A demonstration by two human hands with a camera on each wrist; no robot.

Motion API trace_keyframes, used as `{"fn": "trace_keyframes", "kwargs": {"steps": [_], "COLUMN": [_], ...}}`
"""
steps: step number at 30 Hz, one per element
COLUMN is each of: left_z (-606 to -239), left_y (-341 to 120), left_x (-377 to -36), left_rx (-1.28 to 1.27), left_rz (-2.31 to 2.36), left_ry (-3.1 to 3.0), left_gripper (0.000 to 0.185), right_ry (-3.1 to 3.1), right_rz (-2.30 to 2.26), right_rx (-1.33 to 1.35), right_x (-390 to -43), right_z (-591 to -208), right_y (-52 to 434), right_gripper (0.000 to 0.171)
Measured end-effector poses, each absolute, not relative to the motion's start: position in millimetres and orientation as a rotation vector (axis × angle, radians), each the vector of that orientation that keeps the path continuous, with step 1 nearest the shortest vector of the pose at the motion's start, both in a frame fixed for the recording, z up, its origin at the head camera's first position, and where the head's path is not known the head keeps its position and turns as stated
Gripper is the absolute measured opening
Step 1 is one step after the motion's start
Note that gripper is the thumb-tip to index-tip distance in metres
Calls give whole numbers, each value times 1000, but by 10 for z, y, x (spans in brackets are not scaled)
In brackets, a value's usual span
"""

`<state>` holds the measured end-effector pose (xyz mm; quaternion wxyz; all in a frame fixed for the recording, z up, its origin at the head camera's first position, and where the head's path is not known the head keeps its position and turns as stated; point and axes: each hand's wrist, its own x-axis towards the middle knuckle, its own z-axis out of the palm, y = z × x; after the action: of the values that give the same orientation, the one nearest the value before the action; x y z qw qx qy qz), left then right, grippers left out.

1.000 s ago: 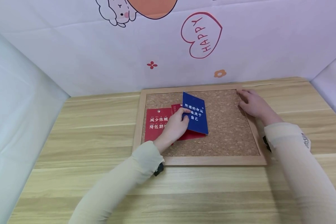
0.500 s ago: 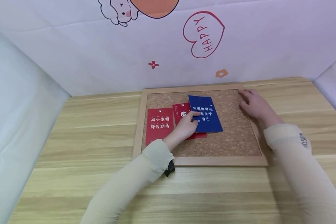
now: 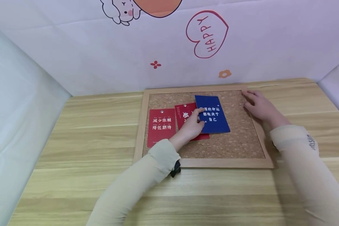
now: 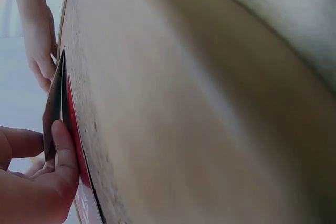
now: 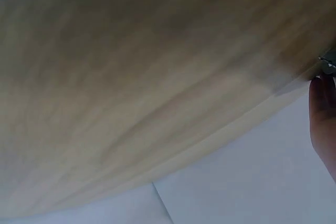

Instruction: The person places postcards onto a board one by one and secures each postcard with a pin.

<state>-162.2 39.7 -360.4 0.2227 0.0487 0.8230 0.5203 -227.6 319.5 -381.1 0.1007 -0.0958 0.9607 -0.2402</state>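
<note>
Across the wooden desk point(image 3: 73, 175) lies the framed cork board point(image 3: 234, 147), and both sleeved forearms reach up over its near edge, the left slanting in from low left, the right from the right side. The right hand point(image 3: 260, 106) rests flat at the board's far right corner, fingers straight and relaxed, grip released. The left hand point(image 3: 193, 125) pinches the blue card point(image 3: 214, 121) by its left edge, thumb on top, over a red card point(image 3: 183, 113) with another pinned red card point(image 3: 161, 130) just left.

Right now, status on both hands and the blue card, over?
Left hand pinches blue card above cork board. Right hand rests flat on board's right edge. Blue card overlaps a red card; nothing else near.
</note>
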Motion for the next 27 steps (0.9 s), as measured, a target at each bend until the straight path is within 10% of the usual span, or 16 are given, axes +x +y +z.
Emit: {"fn": "trace_keyframes", "kwargs": {"steps": [27], "left_z": [-3628], "left_y": [599], "left_x": [-1635], "left_rx": [186], "left_rz": [1303], "left_ry": [2417], "left_gripper": [53], "right_ry": [2710], "right_rz": [-765], "right_rx": [-227], "right_x": [-2281], "right_z": [-3753], "right_y": [3250], "right_gripper": [62]}}
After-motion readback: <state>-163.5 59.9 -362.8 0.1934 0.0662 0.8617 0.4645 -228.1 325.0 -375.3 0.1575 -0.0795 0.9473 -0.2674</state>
